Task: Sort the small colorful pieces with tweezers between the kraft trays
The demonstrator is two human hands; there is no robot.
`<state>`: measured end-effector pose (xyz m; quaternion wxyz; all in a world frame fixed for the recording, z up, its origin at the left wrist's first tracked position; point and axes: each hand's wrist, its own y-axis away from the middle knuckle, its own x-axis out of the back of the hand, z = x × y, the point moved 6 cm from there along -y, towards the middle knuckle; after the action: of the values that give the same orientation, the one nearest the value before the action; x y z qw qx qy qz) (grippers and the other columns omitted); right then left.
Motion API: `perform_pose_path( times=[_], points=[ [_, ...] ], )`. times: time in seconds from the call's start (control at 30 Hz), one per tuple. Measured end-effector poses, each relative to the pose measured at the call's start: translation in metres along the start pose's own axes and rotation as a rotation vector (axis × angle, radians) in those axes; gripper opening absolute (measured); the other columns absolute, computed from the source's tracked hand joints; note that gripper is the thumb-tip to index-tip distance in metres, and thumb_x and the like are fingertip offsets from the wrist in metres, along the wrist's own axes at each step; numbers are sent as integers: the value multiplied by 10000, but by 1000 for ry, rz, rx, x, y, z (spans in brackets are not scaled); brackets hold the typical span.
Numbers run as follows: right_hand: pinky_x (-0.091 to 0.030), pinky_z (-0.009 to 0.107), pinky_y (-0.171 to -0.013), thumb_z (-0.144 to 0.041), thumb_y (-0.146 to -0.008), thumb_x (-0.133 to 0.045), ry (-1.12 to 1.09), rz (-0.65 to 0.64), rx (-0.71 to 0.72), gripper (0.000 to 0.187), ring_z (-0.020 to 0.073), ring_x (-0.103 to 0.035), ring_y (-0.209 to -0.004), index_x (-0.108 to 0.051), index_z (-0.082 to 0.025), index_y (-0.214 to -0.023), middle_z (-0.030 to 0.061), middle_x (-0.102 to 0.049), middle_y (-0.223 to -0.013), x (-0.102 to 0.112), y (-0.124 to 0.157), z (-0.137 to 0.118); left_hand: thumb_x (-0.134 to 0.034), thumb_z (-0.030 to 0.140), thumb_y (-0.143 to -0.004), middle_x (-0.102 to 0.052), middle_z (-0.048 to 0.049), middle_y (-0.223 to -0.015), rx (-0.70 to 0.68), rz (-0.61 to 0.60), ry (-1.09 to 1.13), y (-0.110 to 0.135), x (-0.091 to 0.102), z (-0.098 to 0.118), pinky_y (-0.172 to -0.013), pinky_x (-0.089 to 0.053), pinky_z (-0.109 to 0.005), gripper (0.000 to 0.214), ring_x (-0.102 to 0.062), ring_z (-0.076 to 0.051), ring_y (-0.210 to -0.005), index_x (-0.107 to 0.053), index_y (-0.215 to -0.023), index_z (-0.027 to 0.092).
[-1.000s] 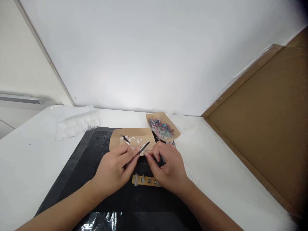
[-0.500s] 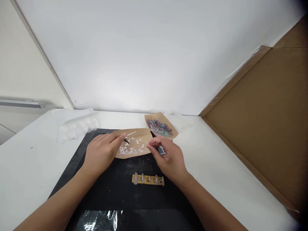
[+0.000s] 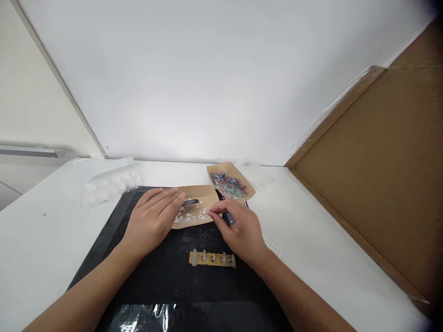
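My left hand [image 3: 152, 221] is over the left part of a brown paper tray [image 3: 199, 190]. Its fingers are closed on a dark, flat stick with a rounded end, like a nail file [image 3: 190, 202]; the rest of the stick is hidden by the hand. Small white flakes [image 3: 188, 216] lie scattered in the tray. At the tray's right edge, my right hand [image 3: 240, 226] pinches a tiny pale piece [image 3: 208, 210] between thumb and forefinger. Nearer to me, a tan bar [image 3: 209, 258] carries several clear upright pieces, like nail tips, on small metal studs.
Behind the right hand stands another paper tray [image 3: 226, 167] with many small red, blue and clear packets. A clear plastic box [image 3: 109, 182] sits at the back left. A black mat [image 3: 166, 281] covers the middle; white dots on a sheet [image 3: 273, 246] lie right of it.
The dark stick has turned, so its flat face and rounded end now show over the tray. My left fingers have spread forward over it, and my right fingertips have shifted slightly left.
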<state>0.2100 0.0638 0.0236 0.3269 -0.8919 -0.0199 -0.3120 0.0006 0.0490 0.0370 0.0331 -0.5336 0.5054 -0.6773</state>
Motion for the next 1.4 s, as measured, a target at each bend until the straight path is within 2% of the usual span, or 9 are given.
perform_pose_path(
  times=[0.07,0.13,0.2,0.3,0.43,0.77,0.97,1.4],
  points=[
    [-541,302,-761,-237,-984,-647,10,9,-11,47,176,-702,-836,-677,-247,-949,11,-750,-918,0,0,1,-610,17,-942,-829,-40,-1075,-19,67,93,-2,8,9,-1146,-447,-476,450,-781,-213,-1028,-618,-1352,204],
    [-541,300,-750,-237,-986,-642,18,21,-19,52,177,-703,-824,-677,-245,-947,11,-753,-911,1,1,2,-611,18,-940,-835,-15,-1003,-35,60,177,-3,10,17,-1212,-383,-506,434,-791,-185,-934,-628,-1324,218],
    [-544,300,-743,-241,-988,-639,19,29,-12,57,177,-704,-807,-679,-245,-947,10,-756,-900,2,1,0,-634,38,-942,-829,-21,-1023,-75,10,222,-4,7,25,-1232,-347,-524,374,-785,-173,-901,-645,-1273,212],
    [-548,293,-742,-238,-980,-653,12,12,28,44,169,-703,-794,-681,-247,-947,4,-756,-889,1,3,-4,-676,83,-948,-819,-21,-1024,-112,-46,268,-2,0,32,-1215,-357,-516,257,-769,-162,-872,-672,-1176,203],
    [-545,284,-747,-230,-963,-684,2,-5,90,33,160,-710,-798,-670,-248,-938,-12,-756,-870,0,6,-13,-709,132,-948,-803,16,-953,-94,-88,313,-2,-6,34,-1191,-366,-513,148,-740,-147,-824,-681,-1069,212],
    [-486,330,-770,-235,-955,-712,84,38,163,57,171,-715,-785,-659,-249,-972,-13,-779,-883,0,13,-22,-651,107,-914,-681,17,-754,-22,-104,355,-3,-2,36,-1134,-407,-523,99,-637,-144,-687,-634,-877,197],
    [-451,323,-795,-221,-958,-711,115,67,207,65,164,-716,-798,-653,-234,-985,-7,-781,-893,-2,13,-19,-610,82,-925,-721,-7,-807,35,-79,373,-6,-1,34,-1116,-413,-502,134,-682,-165,-764,-666,-953,201],
    [-410,300,-701,-195,-975,-683,273,59,383,55,152,-693,-731,-630,-209,-978,-6,-771,-855,-3,14,-33,-615,60,-932,-777,-23,-961,119,-40,469,-2,-5,30,-1118,-393,-452,244,-722,-174,-879,-687,-1111,210]
  ],
)
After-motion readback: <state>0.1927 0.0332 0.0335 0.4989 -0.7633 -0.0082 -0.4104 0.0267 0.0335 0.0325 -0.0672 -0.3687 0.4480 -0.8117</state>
